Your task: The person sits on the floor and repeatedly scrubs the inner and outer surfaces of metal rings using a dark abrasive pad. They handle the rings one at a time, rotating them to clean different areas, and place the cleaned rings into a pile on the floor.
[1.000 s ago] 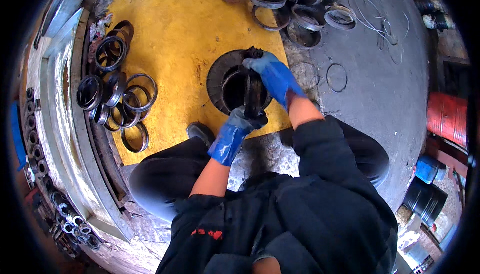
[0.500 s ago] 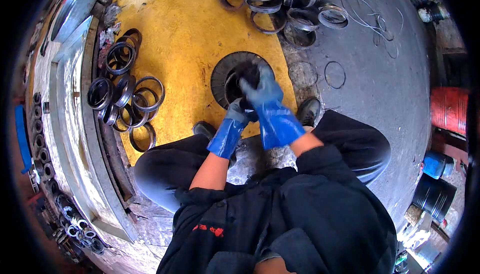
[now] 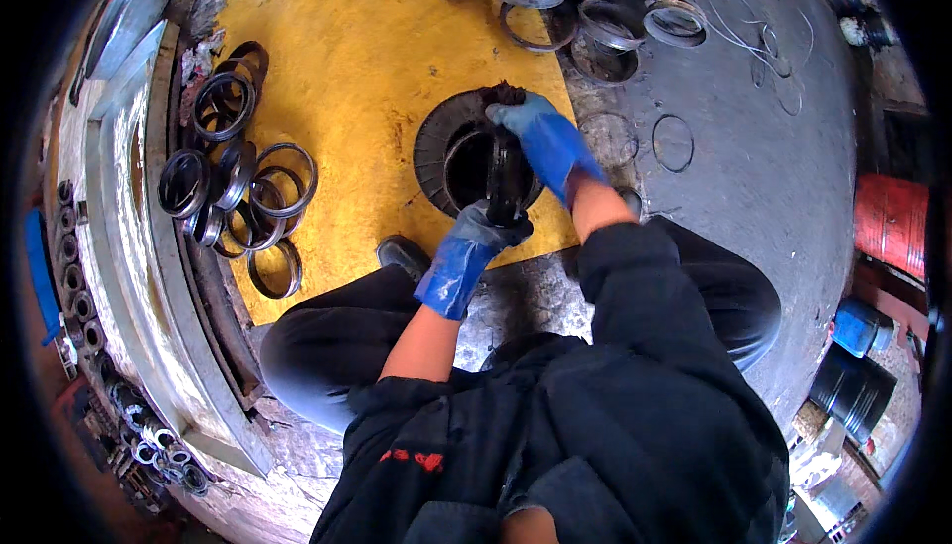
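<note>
My left hand (image 3: pixel 474 232), in a blue rubber glove greyed at the fingers, grips the lower end of a dark metal ring (image 3: pixel 505 179) seen nearly edge-on. My right hand (image 3: pixel 533 120), gloved alike, is closed on a dark, ragged wad (image 3: pixel 504 94), perhaps a rag, by the ring's upper end. Under both hands, on the yellow floor, stands a round black container (image 3: pixel 436 157) with a wide ribbed rim and a dark round opening. The ring is over this opening and hides part of it.
Several black rings (image 3: pixel 283 182) lie heaped at the left, beside a long metal frame (image 3: pixel 139 177). Another pile of worn rings (image 3: pixel 605 23) sits at the far right of the yellow floor. A thin loop (image 3: pixel 673 142) and loose wire (image 3: pixel 754 38) lie on grey floor. Drums (image 3: pixel 890 225) stand far right.
My right hand has moved up and right, away from my left hand, with the dark wad. The ring now shows clearly between them, and the view has shifted slightly.
</note>
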A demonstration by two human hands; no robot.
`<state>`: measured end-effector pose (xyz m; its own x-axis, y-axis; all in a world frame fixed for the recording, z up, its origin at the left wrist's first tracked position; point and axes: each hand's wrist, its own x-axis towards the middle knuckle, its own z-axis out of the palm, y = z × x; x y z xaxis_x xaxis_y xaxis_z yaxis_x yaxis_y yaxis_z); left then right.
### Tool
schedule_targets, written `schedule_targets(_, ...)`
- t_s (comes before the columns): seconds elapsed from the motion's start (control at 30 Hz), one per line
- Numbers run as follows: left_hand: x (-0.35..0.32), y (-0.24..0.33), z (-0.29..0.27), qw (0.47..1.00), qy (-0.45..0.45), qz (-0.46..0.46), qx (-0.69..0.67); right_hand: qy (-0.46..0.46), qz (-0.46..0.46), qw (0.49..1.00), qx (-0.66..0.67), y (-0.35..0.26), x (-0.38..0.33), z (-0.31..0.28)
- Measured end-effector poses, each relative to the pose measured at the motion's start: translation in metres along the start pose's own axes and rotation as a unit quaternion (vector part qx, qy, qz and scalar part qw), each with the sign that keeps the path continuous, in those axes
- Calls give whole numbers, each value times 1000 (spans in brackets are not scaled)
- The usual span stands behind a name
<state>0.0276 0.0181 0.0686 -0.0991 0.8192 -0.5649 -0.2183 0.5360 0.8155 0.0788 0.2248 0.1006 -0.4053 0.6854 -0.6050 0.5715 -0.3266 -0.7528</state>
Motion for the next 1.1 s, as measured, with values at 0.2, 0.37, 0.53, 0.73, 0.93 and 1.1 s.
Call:
schedule_targets(0.2, 14, 3, 2, 996, -7, -30, 85, -21, -107, 994, 23, 17, 7, -8)
schedule_targets(0.37, 35, -29, -12, 947, -72, 9, -312, 227, -202, 949, -80, 9, -95, 39)
schedule_targets(0.53, 45, -60, -6, 958, -38, 46, -281, 277, -414, 857, -129, 40, -132, 46)
schedule_targets(0.73, 7, -7, 4, 998, -18, 2, -55, 137, -63, 988, -46, 5, -41, 13)
schedule_targets(0.93, 7, -2, 4, 999, -19, 19, 17, -90, -10, 991, 101, 2, 1, -26)
schedule_targets(1.1, 25, -18, -6, 973, 10, -44, -228, 4, -55, 997, 56, 5, 2, 7)
